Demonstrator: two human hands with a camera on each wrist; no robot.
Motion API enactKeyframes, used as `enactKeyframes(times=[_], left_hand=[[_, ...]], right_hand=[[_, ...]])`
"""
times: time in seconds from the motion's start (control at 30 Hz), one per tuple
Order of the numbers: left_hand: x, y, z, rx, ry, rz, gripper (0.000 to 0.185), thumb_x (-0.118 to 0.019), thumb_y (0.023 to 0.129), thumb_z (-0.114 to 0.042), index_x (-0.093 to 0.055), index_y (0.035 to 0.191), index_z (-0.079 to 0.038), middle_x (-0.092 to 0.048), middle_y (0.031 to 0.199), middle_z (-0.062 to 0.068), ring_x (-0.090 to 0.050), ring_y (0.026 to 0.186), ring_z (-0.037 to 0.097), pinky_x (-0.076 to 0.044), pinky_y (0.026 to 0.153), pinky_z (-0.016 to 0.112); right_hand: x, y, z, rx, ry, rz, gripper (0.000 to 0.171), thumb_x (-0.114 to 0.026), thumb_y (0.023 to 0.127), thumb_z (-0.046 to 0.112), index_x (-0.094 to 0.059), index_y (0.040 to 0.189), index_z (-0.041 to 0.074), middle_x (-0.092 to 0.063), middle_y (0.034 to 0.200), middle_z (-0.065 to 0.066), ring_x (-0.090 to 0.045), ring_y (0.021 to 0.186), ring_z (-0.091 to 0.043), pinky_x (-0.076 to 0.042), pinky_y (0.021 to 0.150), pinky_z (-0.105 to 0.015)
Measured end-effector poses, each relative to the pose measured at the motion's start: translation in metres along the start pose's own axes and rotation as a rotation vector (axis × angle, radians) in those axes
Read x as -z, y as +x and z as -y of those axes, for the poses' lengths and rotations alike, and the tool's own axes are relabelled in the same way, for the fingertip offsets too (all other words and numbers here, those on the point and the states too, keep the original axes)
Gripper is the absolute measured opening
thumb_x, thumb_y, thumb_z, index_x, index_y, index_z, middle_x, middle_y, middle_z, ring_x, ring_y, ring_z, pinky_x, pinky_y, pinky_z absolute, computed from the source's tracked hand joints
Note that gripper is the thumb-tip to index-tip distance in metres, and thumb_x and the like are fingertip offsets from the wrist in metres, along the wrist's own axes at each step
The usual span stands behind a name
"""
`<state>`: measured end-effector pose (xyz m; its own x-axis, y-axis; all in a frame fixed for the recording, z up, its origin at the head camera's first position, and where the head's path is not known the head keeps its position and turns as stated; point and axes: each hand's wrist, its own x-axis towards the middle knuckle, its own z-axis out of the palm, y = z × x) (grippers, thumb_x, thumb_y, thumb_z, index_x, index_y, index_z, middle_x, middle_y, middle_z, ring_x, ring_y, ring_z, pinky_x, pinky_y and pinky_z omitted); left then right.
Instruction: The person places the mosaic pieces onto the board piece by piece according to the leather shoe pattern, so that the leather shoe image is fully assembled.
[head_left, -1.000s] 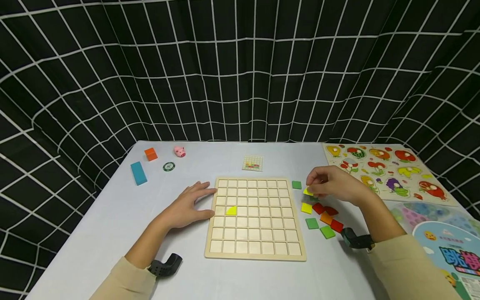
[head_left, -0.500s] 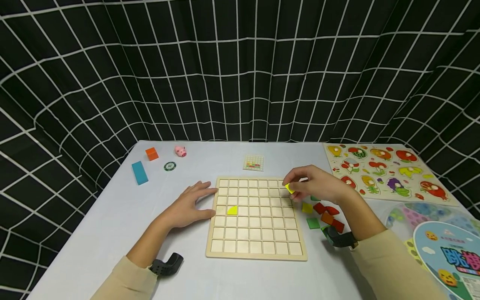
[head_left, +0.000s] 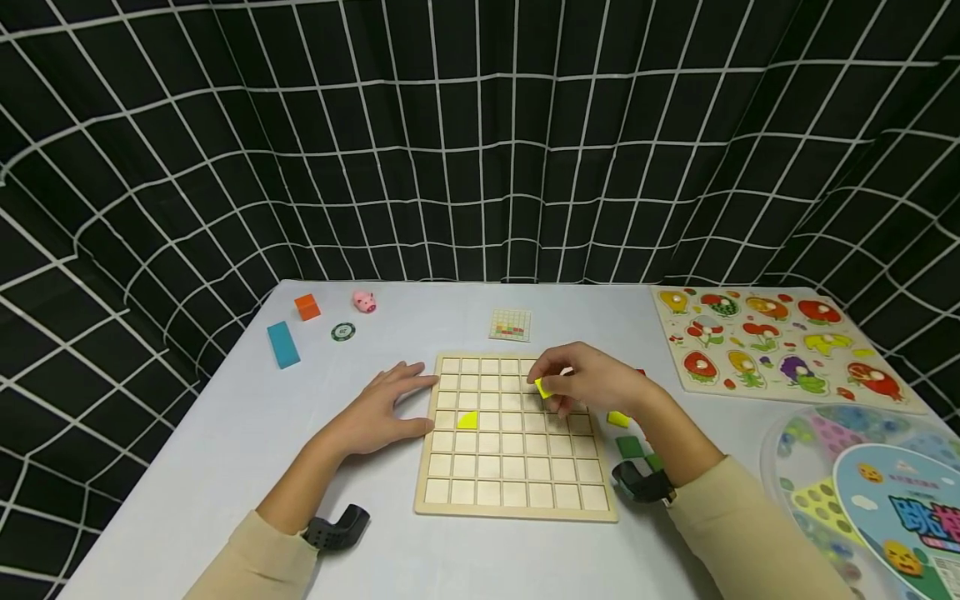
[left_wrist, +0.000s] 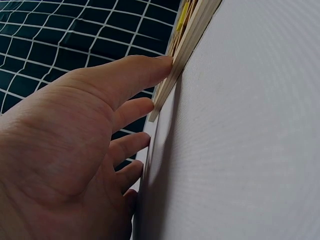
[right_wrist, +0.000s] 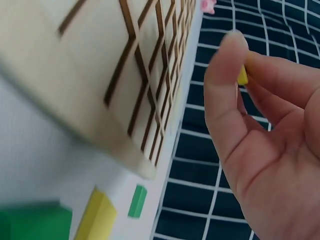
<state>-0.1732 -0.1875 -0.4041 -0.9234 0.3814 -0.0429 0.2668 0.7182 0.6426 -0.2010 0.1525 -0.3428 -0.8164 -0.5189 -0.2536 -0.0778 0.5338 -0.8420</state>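
Note:
A wooden grid board (head_left: 517, 514) lies on the white table. One yellow quarter-round tile (head_left: 467, 420) sits in a cell near its left side. My left hand (head_left: 378, 414) rests at the board's left edge, thumb and fingertips against the rim, fingers fairly straight; the left wrist view shows the thumb (left_wrist: 135, 75) at that rim. Over the right part of the board, my right hand (head_left: 592, 382) pinches a yellow tile (head_left: 543, 388) between thumb and fingers. Only a small bit of this tile (right_wrist: 243, 76) shows in the right wrist view.
Right of the board lie a yellow tile (head_left: 618, 418) and a green tile (head_left: 629, 447), others hidden under the right arm. Behind stands a small pattern card (head_left: 511, 326). A fruit puzzle (head_left: 780, 342) and a round package (head_left: 892, 508) lie right; a blue block (head_left: 283, 345) and pink pig (head_left: 364, 302) left.
My right hand has moved left with the yellow tile, from the loose tiles to over the board. The left hand has stayed at the board's edge.

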Motion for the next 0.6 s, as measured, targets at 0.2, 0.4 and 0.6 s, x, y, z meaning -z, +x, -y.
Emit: enactKeyframes(times=[0.2,0.4,0.6], left_hand=[[0.0,0.0,-0.002,-0.001,0.005,0.001,0.066,-0.077,0.089,-0.033,-0.056,0.15,-0.019,-0.036,0.167,0.012,-0.017,0.16,0.04,-0.011,0.127,0.065],[0.0,0.0,-0.002,0.011,0.003,0.0,0.066,-0.077,0.09,-0.034,-0.056,0.15,-0.02,-0.036,0.167,0.011,-0.016,0.16,0.04,-0.012,0.127,0.066],[0.0,0.0,-0.001,0.013,0.003,0.001,0.066,-0.077,0.09,-0.034,-0.056,0.15,-0.021,-0.035,0.167,0.011,-0.016,0.16,0.04,-0.012,0.126,0.067]], right_hand=[[-0.012,0.005,0.004,0.006,-0.009,0.005,0.012,-0.063,0.096,0.003,-0.067,0.106,0.0,-0.061,0.085,-0.008,-0.059,0.069,-0.02,-0.052,0.062,-0.028],[-0.021,0.01,0.006,0.013,0.004,0.018,0.007,-0.071,0.089,0.003,-0.072,0.096,0.0,-0.063,0.072,-0.007,-0.055,0.064,-0.019,-0.05,0.062,-0.028],[-0.031,0.018,0.01,0.028,-0.087,0.013,0.006,-0.076,0.087,0.0,-0.078,0.091,0.005,-0.067,0.074,-0.004,-0.06,0.066,-0.018,-0.054,0.066,-0.029]])
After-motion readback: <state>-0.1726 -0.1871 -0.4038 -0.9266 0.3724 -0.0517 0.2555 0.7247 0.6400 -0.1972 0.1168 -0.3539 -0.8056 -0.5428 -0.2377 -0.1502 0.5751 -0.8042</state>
